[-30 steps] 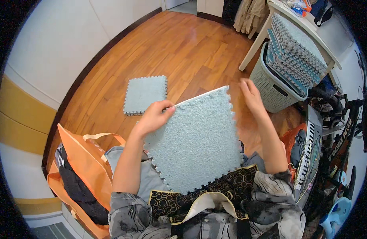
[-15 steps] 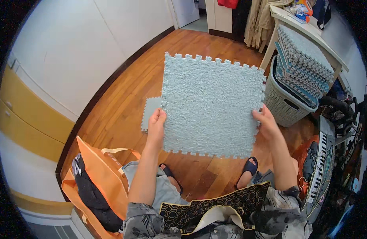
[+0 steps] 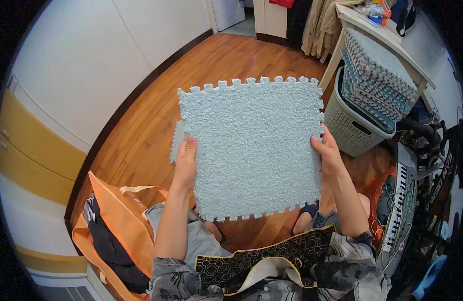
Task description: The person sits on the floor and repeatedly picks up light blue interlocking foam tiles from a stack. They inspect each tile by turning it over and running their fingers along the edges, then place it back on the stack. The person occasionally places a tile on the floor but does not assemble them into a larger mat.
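Note:
A pale blue-green plush foam mat tile [image 3: 254, 150] with jigsaw-toothed edges is held up between my two hands, its fluffy face toward me. My left hand [image 3: 185, 161] pinches its left edge, thumb on the front. On the opposite edge my right hand [image 3: 329, 154] grips the same way; its other fingers are partly hidden behind the tile. Below and behind, another pale tile [image 3: 177, 142] lies on the wooden floor, mostly covered from sight by the held one.
At the right, a grey plastic basket [image 3: 349, 128] holds a tall stack of similar tiles [image 3: 379, 70] beside a white table [image 3: 392, 41]. An electronic keyboard [image 3: 396, 210] stands near my right. An orange bag [image 3: 123, 226] with dark clothes is at my left. My slippered feet are below.
The held tile has come closer to me and tilted, its left side now lower and further left. Both hands keep their grip on its edges.

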Available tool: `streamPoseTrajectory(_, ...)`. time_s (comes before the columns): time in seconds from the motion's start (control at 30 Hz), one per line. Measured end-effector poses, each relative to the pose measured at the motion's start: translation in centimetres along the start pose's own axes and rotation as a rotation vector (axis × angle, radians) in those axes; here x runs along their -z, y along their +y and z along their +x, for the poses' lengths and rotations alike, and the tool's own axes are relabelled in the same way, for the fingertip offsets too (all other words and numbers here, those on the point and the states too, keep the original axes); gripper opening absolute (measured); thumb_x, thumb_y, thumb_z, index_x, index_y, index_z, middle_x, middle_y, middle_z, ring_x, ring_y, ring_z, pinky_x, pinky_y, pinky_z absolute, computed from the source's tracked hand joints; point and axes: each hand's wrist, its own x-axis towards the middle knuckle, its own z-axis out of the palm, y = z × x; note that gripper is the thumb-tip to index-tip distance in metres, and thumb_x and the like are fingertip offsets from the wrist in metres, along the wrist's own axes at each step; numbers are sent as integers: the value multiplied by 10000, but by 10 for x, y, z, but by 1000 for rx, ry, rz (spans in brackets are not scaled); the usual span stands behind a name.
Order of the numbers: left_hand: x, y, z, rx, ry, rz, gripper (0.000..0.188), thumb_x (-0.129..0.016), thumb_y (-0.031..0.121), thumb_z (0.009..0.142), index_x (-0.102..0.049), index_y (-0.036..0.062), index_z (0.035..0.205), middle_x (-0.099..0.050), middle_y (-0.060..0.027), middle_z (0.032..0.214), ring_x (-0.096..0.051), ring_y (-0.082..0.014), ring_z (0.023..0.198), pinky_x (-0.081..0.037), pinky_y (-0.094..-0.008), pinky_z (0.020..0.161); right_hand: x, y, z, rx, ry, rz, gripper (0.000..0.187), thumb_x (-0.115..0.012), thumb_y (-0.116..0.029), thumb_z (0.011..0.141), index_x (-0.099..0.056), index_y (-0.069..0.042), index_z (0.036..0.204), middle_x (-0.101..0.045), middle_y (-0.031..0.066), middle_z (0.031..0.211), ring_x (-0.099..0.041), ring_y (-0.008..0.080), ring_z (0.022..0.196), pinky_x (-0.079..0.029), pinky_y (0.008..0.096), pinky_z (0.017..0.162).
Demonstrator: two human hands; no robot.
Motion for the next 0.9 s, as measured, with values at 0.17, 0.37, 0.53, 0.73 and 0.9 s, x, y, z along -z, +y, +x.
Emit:
streamPoseTrajectory(0.17,4,-4,-4,52,20,-45,519,-474,401,895,-414,3,1222,-521,-89,1147,-508,-180,1030,-401,-327,892,-4,-3,0,32,-17,-37,463,-582,-156,833,-389,-33,1235,-528,84,1139,-497,159,1031,-388,316,900)
streamPoseTrajectory(0.37,5,5,-5,105,-12,57,465,-655,147,785,-467,-5,1183,-560,-94,1096,-541,-193,979,-432,-331,848,26,33,24,41,122,-485,590,-578,-251,848,-287,-18,1305,-417,169,1260,-429,240,1138,-357,343,944)
streamPoseTrajectory(0.53,14,32,1,-347,459,616,331,-605,30,771,-543,-26,1091,-608,-137,1018,-587,-213,889,-462,-332,784,68,82,63,-227,775,-275,704,-557,-332,825,-219,-3,1348,-270,229,1370,-313,323,1250,-274,405,1015)
streamPoseTrajectory(0.73,-37,-19,-20,-864,53,1280,411,-541,-28,661,-583,9,1069,-615,-183,989,-616,-326,861,-492,-394,777,-57,90,77,-447,545,365,629,-270,-488,887,-308,-55,1342,-322,152,1373,-267,285,1277,-255,500,1011)
streamPoseTrajectory(0.9,-14,-6,-18,-590,105,1112,441,-529,-63,658,-597,48,1079,-617,-172,1010,-612,-325,884,-493,-378,790,-32,141,66,-514,215,581,677,-264,-567,875,-388,-54,1299,-408,165,1308,-284,309,1261,-279,495,1006)
